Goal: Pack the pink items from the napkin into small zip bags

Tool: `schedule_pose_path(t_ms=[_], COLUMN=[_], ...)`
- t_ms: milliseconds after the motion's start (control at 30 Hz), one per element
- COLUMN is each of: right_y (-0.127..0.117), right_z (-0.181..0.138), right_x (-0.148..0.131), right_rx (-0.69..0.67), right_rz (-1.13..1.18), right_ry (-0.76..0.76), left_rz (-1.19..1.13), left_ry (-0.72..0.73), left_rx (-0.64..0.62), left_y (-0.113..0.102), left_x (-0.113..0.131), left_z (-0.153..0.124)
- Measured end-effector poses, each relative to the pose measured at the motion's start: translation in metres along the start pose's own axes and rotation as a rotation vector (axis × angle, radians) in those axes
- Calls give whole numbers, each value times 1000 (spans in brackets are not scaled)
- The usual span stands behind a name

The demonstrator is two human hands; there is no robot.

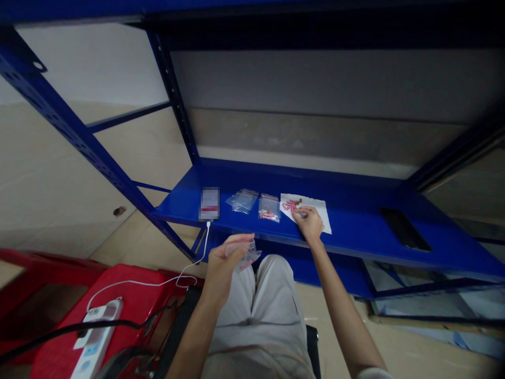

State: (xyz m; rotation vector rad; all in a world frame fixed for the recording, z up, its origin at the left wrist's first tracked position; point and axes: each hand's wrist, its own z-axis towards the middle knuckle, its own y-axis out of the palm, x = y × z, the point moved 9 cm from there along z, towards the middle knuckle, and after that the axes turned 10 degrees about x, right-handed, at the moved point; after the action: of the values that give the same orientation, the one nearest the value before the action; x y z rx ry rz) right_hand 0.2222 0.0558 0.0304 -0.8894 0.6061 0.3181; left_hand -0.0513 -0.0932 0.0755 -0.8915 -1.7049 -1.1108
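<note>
My left hand (231,255) is closed on a clear plastic bag (251,256), held above my lap in front of the shelf edge; a little pink shows near the bag's bottom. My right hand (310,221) reaches onto a white paper sheet (322,208), its fingertips pinched at the edge of a small pile of pink and gold beads (291,204). Whether a bead sits between those fingertips is too small to make out. Left of the paper lies a zip bag of pink beads (269,208), and beside it a few flat clear bags (243,200).
On the blue shelf (355,200), a phone (209,204) with a white charging cable (205,247) lies at the left and a dark phone (405,229) at the right. A power strip (97,337) rests on a red stool (126,305). Blue uprights frame both sides.
</note>
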Motion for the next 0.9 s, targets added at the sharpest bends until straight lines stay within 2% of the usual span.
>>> schedule_pose_path(t_ms=[67,233,300,400,467,533,600,667,833,900], right_y=[-1,-10,-20,-45,-62,-75,-82,-86,-83,-78], right_z=[0,0,-5,-22,-37,-55,-71,-82,-91,-92], right_x=[1,2,-8,-42,-71,-99,-123,-136,-142,-141], right_rx=[1,65,77,36,-55,-202,-361,-451,-444,-471], right_rz=[9,114,205,427,560,653,687,675,439,416], right_ry=[14,84,75,-7,-52,-100,-159,-214,-312,-337], left_rz=[112,418,525,667,734,775,798,812,813,810], left_ry=[141,604,738,898,970,1019,1048,1066,1110,1135], left_rx=[36,81,99,97,79,71,75,79,42,6], left_y=[-3,5,9,17,23,27,30,32,42,46], left_x=[12,42,44,38,31,27,24,24,16,10], left_z=[-4,-22,-28,-34,-35,-36,-36,-36,-36,-36])
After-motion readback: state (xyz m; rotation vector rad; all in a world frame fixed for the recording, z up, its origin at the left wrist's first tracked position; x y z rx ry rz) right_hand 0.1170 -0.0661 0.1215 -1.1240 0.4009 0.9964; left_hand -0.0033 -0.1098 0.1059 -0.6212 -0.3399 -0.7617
